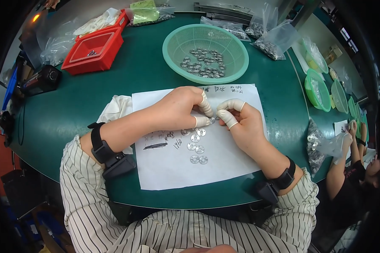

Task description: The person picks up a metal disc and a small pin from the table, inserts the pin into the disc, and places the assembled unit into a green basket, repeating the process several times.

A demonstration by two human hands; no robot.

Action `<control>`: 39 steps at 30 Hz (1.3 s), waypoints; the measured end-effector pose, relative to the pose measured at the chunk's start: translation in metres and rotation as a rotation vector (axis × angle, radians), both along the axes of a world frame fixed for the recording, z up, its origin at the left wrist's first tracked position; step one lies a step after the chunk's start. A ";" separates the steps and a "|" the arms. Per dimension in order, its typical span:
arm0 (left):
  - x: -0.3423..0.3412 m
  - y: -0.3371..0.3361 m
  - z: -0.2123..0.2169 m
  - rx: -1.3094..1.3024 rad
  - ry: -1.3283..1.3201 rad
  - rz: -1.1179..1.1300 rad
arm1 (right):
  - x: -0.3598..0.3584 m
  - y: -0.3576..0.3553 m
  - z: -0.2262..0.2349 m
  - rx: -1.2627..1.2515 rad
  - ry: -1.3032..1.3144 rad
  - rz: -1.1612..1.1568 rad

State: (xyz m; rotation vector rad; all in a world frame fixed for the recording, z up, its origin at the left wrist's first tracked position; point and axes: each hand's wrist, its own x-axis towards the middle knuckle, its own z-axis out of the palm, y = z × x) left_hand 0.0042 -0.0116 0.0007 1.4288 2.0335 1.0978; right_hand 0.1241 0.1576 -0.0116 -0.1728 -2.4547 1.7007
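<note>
Both hands, left (179, 110) and right (240, 122), pinch one washer (213, 120) over paper (223, 164) | risk: capped fingertips (205, 107) slip, washer drops among the row (197, 143)

The person wears a white shirt with thin dark stripes, sleeves pushed up. A black band with a boxy black device circles each wrist. White rubber finger cots cover several fingertips of the left hand (179, 110) and right hand (242, 124).

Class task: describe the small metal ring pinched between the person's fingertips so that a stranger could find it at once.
Start at the white paper sheet on the green table. Both hands meet near its top edge; the ring sits between their capped fingertips. Unlike the rings lying loose below, it is held.
</note>
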 end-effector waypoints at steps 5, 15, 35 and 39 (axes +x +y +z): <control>0.001 0.002 0.000 0.014 -0.014 0.022 | -0.001 0.001 -0.001 0.010 -0.002 0.027; -0.008 0.000 -0.002 0.026 -0.038 -0.027 | -0.002 -0.008 0.000 0.363 0.231 0.070; 0.003 0.003 -0.003 0.090 0.110 -0.033 | 0.008 -0.001 -0.003 0.090 0.091 0.085; 0.000 0.002 -0.006 0.120 0.088 -0.034 | 0.007 -0.002 -0.007 0.036 0.033 0.083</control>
